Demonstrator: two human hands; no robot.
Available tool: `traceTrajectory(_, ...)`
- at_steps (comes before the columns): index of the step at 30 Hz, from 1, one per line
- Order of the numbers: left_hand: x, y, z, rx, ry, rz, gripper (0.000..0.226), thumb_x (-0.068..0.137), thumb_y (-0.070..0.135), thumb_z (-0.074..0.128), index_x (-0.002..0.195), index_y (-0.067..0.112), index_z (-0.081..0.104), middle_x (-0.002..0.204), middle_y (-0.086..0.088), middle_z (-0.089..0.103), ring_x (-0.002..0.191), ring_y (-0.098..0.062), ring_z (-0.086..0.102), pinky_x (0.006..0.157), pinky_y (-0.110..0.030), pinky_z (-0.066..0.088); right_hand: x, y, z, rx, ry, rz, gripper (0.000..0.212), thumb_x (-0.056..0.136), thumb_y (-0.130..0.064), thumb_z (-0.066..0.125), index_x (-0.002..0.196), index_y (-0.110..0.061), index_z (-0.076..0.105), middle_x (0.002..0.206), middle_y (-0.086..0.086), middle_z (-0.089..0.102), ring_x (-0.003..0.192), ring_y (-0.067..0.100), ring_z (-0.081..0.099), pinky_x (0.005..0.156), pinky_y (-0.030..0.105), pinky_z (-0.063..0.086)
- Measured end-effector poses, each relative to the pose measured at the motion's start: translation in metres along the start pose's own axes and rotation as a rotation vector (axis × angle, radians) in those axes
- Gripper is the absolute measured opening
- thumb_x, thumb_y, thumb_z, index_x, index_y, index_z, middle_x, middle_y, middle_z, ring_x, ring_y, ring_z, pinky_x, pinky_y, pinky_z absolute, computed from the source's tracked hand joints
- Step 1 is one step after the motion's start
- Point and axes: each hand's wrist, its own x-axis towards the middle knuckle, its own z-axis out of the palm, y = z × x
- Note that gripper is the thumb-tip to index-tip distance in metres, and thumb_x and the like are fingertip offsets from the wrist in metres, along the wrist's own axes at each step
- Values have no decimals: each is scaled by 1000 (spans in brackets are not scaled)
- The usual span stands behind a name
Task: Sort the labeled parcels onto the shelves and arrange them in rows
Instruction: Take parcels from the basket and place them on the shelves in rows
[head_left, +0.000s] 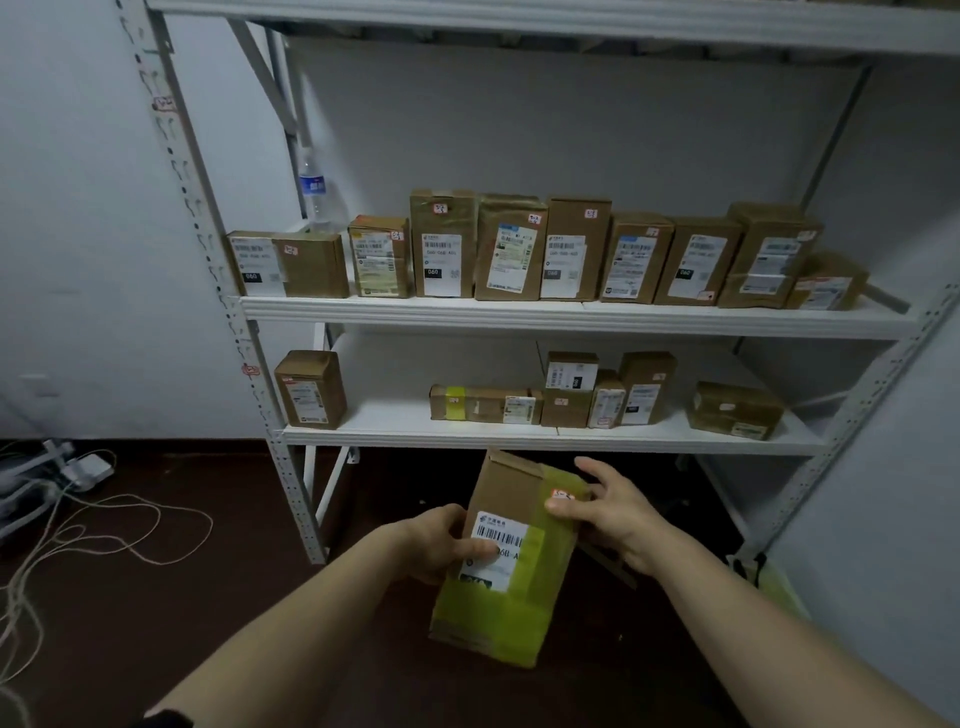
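- Below the lower shelf (467, 439), the left hand (436, 540) and right hand (618, 514) clasp a yellow-taped parcel (514, 597), left thumb on its barcode label (501, 535).
- Several boxes (442, 244) on the middle shelf (519, 312) read "060".

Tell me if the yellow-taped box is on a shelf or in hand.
In hand. The box is held below the lower shelf, the left hand gripping its left side, the right hand its right.

Bare forearms (291, 613), dark left sleeve edge (165, 720)
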Motion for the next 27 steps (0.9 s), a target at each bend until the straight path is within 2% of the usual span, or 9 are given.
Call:
traceTrajectory(2, 5, -8, -7, -8, 4, 3, 48, 80, 36, 74, 119, 24, 48, 121, 0, 61, 110, -22, 61, 96, -47, 50, 8, -8, 2, -80, -130, -19, 85, 63, -4, 85, 132, -33, 44, 121, 8, 56, 112, 23, 56, 95, 37, 49)
traceTrajectory(6, 19, -23, -29, 5, 78, 29, 45, 80, 29, 76, 116, 23, 49, 125, -4, 60, 113, -21, 59, 97, -39, 51, 33, -24, 25, -283, -247, -80, 61, 66, 2, 82, 119, -15, 57, 102, 1, 64, 92, 10, 61, 77, 22, 54)
traceTrajectory(9, 37, -27, -57, -3, 202, 75, 53, 84, 19, 71, 131, 15, 47, 127, -5, 58, 118, -20, 55, 90, -25, 50, 66, -41, 52, -329, -244, -135, 59, 66, 2, 82, 114, -18, 54, 100, -1, 62, 87, 6, 59, 69, 16, 48)
traceTrajectory(11, 57, -31, -83, -36, 276, 114, 61, 85, 15, 70, 139, 16, 42, 124, -6, 60, 117, -20, 56, 92, -29, 50, 96, -54, 73, -342, -230, -164, 59, 67, 2, 81, 114, -20, 51, 97, -5, 60, 85, 4, 57, 66, 14, 47)
traceTrajectory(13, 83, -37, -111, -49, 355, 156, 66, 86, 13, 68, 144, 22, 37, 122, -4, 62, 115, -19, 57, 97, -34, 49, 131, -64, 97, -374, -191, -189, 60, 67, 0, 82, 112, -24, 50, 100, -2, 60, 87, 9, 60, 69, 18, 49)
traceTrajectory(16, 128, -44, -160, -107, 432, 195, 74, 87, 12, 66, 149, 24, 28, 127, -4, 61, 119, -18, 56, 102, -35, 45, 194, -76, 136, -428, -97, -237, 62, 63, -7, 85, 108, -31, 50, 119, 5, 53, 104, 20, 56, 82, 29, 49)
traceTrajectory(19, 174, -55, -207, -163, 446, 219, 86, 86, 14, 69, 152, 31, 17, 134, -6, 56, 124, -19, 52, 105, -37, 43, 250, -90, 172, -512, -44, -301, 61, 67, -9, 83, 117, -26, 53, 117, -1, 42, 108, 17, 46, 86, 23, 38)
traceTrajectory(23, 230, -63, -259, -140, 452, 238, 92, 85, 13, 70, 153, 27, 10, 139, -2, 51, 129, -19, 47, 107, -37, 40, 318, -101, 203, -579, 3, -365, 60, 66, -10, 83, 118, -25, 57, 110, -4, 45, 112, 21, 47, 93, 28, 40)
traceTrajectory(27, 276, -65, -290, -139, 479, 231, 90, 85, 14, 69, 153, 23, 10, 138, -1, 51, 129, -19, 47, 106, -34, 40, 374, -99, 226, -593, 2, -369, 62, 69, -6, 81, 124, -22, 57, 112, -5, 39, 113, 20, 47, 93, 20, 36)
